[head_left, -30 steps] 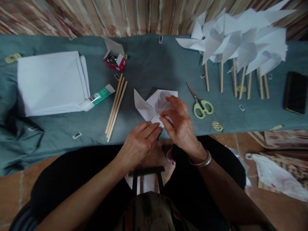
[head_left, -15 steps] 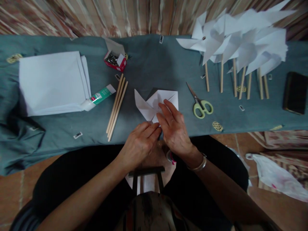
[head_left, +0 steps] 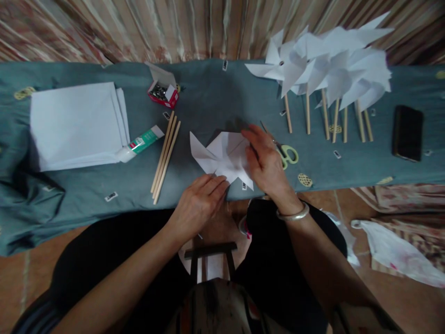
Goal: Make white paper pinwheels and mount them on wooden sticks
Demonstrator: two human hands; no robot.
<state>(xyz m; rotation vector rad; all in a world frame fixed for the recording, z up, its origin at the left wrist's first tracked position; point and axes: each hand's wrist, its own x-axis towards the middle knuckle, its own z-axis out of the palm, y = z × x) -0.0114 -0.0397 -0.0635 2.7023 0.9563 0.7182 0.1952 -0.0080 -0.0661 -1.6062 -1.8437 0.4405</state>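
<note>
A white paper pinwheel [head_left: 227, 155], partly folded, lies on the cloth-covered table in front of me. Its upper left blade sticks up to a point and another point juts out at the lower right. My left hand [head_left: 200, 199] holds the pinwheel's lower edge, fingers pressed together; the thumb is hidden. At the upper right corner of the paper, my right hand [head_left: 266, 160] has its fingers bent and apart, their tips touching the edge. Green-handled scissors [head_left: 289, 154] lie just right of that hand, partly covered by it.
Left stand a stack of white paper [head_left: 74, 127], a glue tube [head_left: 141, 143], three wooden sticks [head_left: 166, 157] and a red box of metal fasteners [head_left: 163, 93]. Right are several finished pinwheels [head_left: 330, 65] on sticks and a black phone [head_left: 408, 133]. The table edge [head_left: 139, 206] runs before my knees.
My right hand has moved from the pinwheel's middle to its upper right corner, uncovering the centre and lower right point. My left hand stays at the lower edge. The view has shifted slightly.
</note>
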